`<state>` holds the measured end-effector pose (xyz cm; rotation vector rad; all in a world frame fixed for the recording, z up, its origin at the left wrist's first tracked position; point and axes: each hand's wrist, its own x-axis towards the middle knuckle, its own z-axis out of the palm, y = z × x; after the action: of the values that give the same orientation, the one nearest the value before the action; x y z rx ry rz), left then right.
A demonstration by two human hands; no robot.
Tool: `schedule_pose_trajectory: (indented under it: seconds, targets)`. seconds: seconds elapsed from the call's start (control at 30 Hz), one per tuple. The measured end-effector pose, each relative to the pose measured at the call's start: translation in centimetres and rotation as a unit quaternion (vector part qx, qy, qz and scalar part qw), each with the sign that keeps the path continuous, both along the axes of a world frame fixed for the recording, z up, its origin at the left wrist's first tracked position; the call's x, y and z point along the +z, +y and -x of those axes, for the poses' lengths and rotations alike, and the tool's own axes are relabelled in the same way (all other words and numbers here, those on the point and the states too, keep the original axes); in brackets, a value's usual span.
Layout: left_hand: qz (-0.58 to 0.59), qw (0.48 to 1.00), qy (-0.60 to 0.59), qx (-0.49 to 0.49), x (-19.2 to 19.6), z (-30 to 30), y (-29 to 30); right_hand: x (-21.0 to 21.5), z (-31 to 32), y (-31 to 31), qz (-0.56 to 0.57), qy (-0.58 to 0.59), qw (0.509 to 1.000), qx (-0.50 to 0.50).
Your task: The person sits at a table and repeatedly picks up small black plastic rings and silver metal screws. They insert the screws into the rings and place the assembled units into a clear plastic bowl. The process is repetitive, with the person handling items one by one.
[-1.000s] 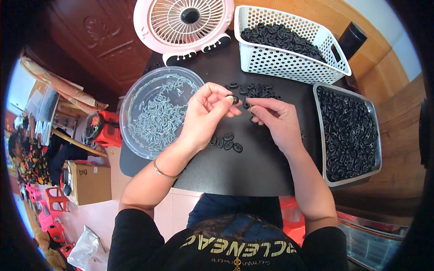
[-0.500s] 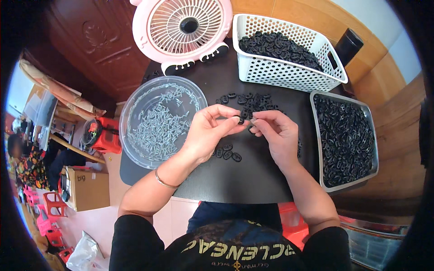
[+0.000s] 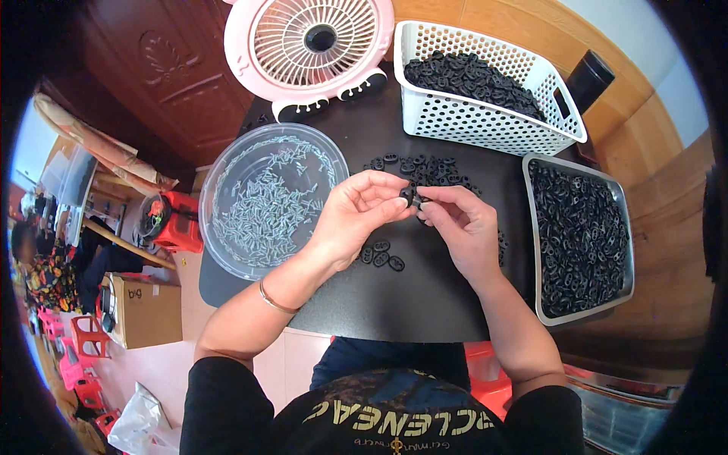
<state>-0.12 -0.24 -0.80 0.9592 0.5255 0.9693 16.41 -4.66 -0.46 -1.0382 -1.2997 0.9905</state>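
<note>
One small black oval plastic piece is pinched in your left hand's fingertips. Your right hand, fingers narrow, grips something too hidden to identify. The gap between your hands has closed, suggesting fitting by touch. Similar loose black ovals lie below on the black surface.

Arms bent and set wide, and here the bare left forearm slants far and to the right, the bare right forearm far and to the left. The bare left hand pinches, thumb stretched out on the near side; the bare right hand pinches too, its fingertips just beside the left's.
</note>
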Motion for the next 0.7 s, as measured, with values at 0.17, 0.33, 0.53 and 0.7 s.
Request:
schedule_pose_trajectory:
  seconds: [0.17, 0.33, 0.53, 0.7]
  targets:
    - [-0.014, 1.000, 0.009, -0.003, -0.10, 0.06, 0.12, 0.21, 0.03, -0.05, 0.021, 0.023, 0.999, 0.006]
    - [-0.033, 0.999, 0.024, 0.003, 0.14, 0.04, -0.02, 0.47, -0.04, -0.14, 0.042, 0.033, 0.998, 0.014]
    - [-0.069, 0.996, 0.059, -0.003, 0.38, 0.08, -0.11, 0.19, 0.04, -0.13, 0.033, 0.052, 0.998, 0.026]
    - [-0.071, 0.996, 0.048, -0.010, 0.77, 0.01, -0.30, -0.19, 0.09, -0.01, 0.009, 0.020, 1.000, 0.010]
